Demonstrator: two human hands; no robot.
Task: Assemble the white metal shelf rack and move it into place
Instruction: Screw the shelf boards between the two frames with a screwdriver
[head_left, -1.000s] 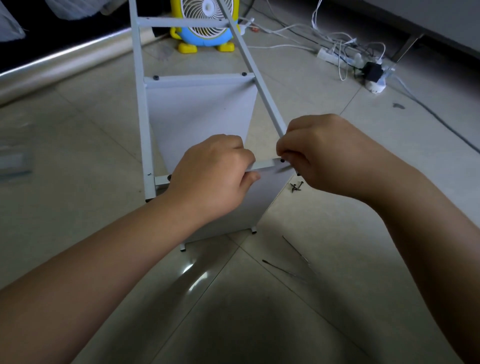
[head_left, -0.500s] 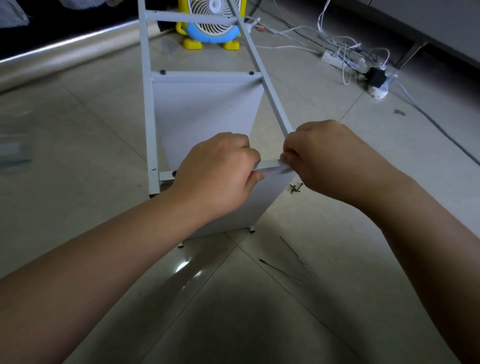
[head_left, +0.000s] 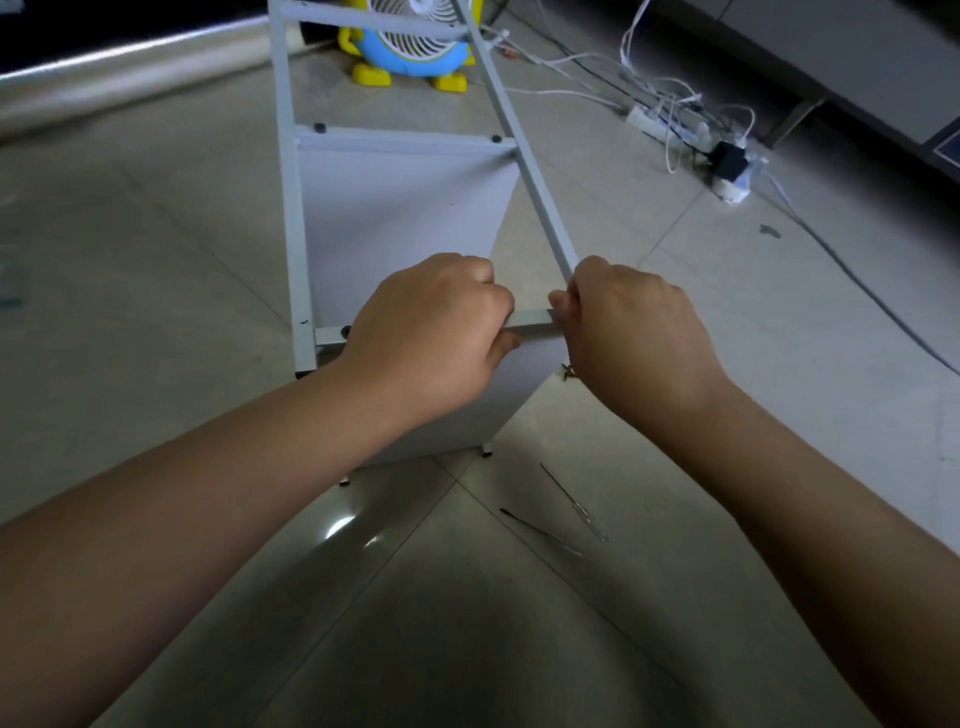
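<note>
White rack (head_left: 405, 208) looks to be lying on its side on the tiled floor (head_left: 156, 260), far end toward the fan (head_left: 410, 47), near end under both hands. Left hand (head_left: 431, 332) is curled round the near crossbar (head_left: 530, 319), thumb underneath, likely steadying it so the hole stays lined up. Right hand (head_left: 634, 332) has its fingertips pinched tight on the crossbar's right end, where it meets the right upright (head_left: 524, 161); can't tell if a screw sits between them, the joint is hidden. The crossbar's left end already shows 1 black screw head (head_left: 345, 330), and the shelf panel further up shows 2, so the judgement is that this corner is the one being fastened. Loose screws (head_left: 567, 372) lie just beside the right wrist, within easy reach, and 2 thin rods (head_left: 571, 501) lie nearer the camera. Risk: the bar slips off alignment if the left hand relaxes
</note>
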